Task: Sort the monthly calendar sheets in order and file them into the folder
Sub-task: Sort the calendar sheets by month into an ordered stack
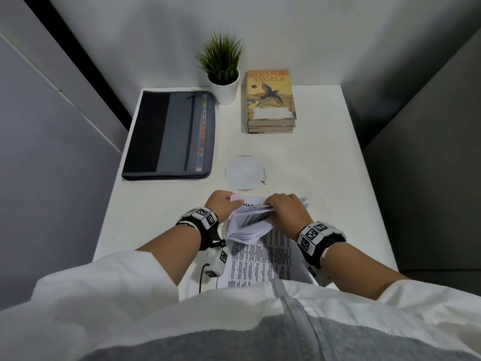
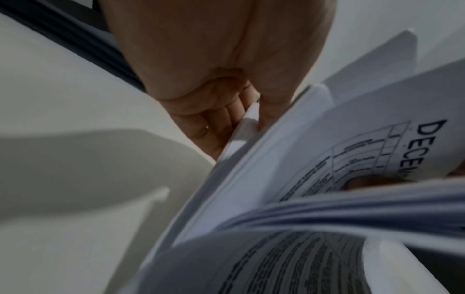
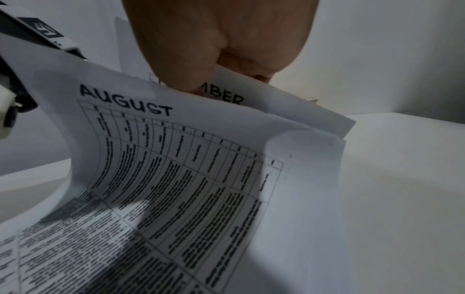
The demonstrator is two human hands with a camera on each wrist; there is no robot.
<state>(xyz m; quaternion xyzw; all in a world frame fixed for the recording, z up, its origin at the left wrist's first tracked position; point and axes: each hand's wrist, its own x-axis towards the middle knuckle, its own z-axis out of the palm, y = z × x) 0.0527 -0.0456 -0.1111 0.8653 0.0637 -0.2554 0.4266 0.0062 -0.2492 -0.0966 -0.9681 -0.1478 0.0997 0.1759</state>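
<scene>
A stack of white calendar sheets (image 1: 260,246) lies near the table's front edge, its far ends lifted and curled back. My left hand (image 1: 223,204) pinches the far left corner of the sheets (image 2: 247,127). My right hand (image 1: 286,211) grips the lifted far ends, thumb on an AUGUST sheet (image 3: 176,159) with a sheet ending in "MBER" (image 3: 226,97) behind it. A DECEMBER sheet (image 2: 402,151) shows in the left wrist view, and "MAR" is readable between my hands in the head view. The dark grey folder (image 1: 171,136) lies shut at the far left.
A potted plant (image 1: 223,71) and a stack of books (image 1: 270,100) stand at the back of the white table (image 1: 325,178). A round white coaster (image 1: 246,173) lies just beyond my hands. Grey walls close in on both sides.
</scene>
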